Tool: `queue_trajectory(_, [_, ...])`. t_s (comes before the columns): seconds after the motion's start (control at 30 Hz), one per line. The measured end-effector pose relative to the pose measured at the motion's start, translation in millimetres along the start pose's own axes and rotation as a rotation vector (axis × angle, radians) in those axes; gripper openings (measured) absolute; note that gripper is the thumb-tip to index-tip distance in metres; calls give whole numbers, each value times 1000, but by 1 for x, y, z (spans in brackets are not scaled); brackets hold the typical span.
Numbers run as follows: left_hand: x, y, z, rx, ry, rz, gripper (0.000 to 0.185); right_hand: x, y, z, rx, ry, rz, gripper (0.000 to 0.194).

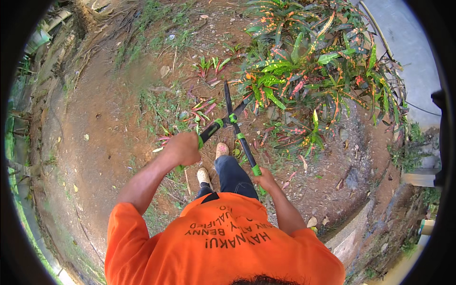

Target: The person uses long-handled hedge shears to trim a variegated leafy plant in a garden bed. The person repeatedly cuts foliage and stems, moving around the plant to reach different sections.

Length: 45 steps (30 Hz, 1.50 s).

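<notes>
A pair of hedge shears (232, 118) with black and green handles stretches out in front of me, its blades spread apart. My left hand (183, 148) is closed around one handle, hiding part of its grip. Lower down and to the right, my right hand (266, 180) grips the other handle near its end. One blade points away from me over bare soil. The other reaches the left edge of a croton bush (285, 76) with green, red and orange-spotted leaves, where its tip is partly hidden. Cut leafy tops (203, 108) lie on the ground left of the blades.
A smaller croton plant (311, 131) grows right of the shears. Tree roots (89, 46) spread at the upper left. Beyond the bush is a grey concrete surface (409, 53). A concrete edging (345, 231) runs at lower right. My shoes (222, 149) stand on soil below the shears.
</notes>
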<state>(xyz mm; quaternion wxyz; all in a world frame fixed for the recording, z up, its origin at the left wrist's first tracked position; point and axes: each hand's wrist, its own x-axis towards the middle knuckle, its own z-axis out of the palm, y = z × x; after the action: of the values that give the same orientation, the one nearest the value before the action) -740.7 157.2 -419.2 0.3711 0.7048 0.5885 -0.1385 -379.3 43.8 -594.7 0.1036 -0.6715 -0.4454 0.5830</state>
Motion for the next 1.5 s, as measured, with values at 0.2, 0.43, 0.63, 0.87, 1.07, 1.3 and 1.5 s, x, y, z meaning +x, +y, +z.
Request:
queue_trajectory(0.2, [27,75,23,-186,184,-74,44,28,-69,30,408,27,-90,18])
queue_trajectory(0.43, [13,62,112,-512,155,-152,54,-23,-51,16,-81,135,-82,20])
queue_trajectory(0.63, [-20,-1,87,-371,-68,-128,54,-43,-16,-11,-209,-11,-75,23])
queue_trajectory(0.87, [8,-5,24,-167,52,-81,41,9,-19,1,60,-48,-138,27])
queue_trajectory(1.07, [76,4,-46,-17,205,-78,33,107,-47,17,274,-53,-108,35])
queue_trajectory(1.3, [148,43,-118,179,122,12,30,156,-95,-5,388,-60,-121,39])
queue_trajectory(1.5, [127,92,-21,-510,245,-239,72,140,-168,-25,-82,191,-134,43])
